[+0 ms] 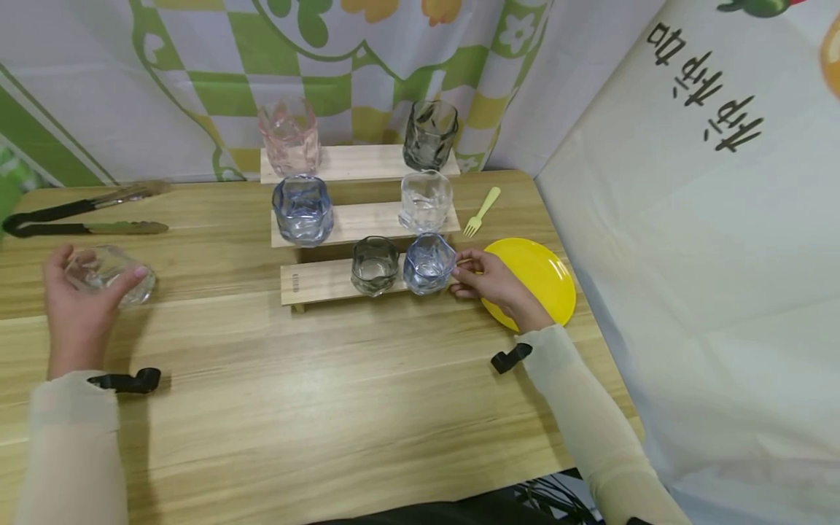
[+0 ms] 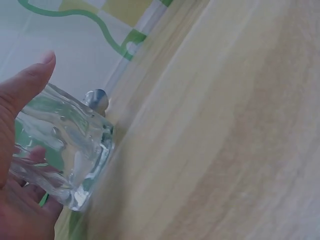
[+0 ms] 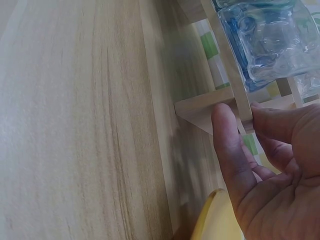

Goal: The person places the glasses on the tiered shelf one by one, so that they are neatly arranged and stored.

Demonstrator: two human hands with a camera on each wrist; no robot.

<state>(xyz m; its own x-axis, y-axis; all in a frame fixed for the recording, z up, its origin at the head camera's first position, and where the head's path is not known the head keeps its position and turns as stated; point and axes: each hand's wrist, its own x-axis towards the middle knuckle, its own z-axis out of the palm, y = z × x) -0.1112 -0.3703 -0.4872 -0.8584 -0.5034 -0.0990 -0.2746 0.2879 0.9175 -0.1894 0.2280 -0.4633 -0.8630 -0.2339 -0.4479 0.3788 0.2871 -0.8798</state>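
Observation:
My left hand (image 1: 85, 306) grips a clear glass (image 1: 125, 281) at the table's left side, thumb on the near side. In the left wrist view that glass (image 2: 75, 145) is tilted, its base close to the tabletop; whether they touch I cannot tell. On the right, my right hand (image 1: 492, 281) pinches the end of the lowest board of a three-step wooden shelf (image 1: 315, 281). The right wrist view shows thumb and a finger on either side of the board end (image 3: 244, 112). Just beside them a blue glass (image 1: 429, 264) stands on that board, next to a grey glass (image 1: 375, 266).
Higher steps hold a blue glass (image 1: 303, 210), a clear glass (image 1: 425, 202), a pink glass (image 1: 291, 138) and a grey glass (image 1: 429, 136). A yellow plate (image 1: 545, 277) lies under the right wrist, a small fork (image 1: 482, 211) behind it. Tongs (image 1: 65, 219) lie at the far left.

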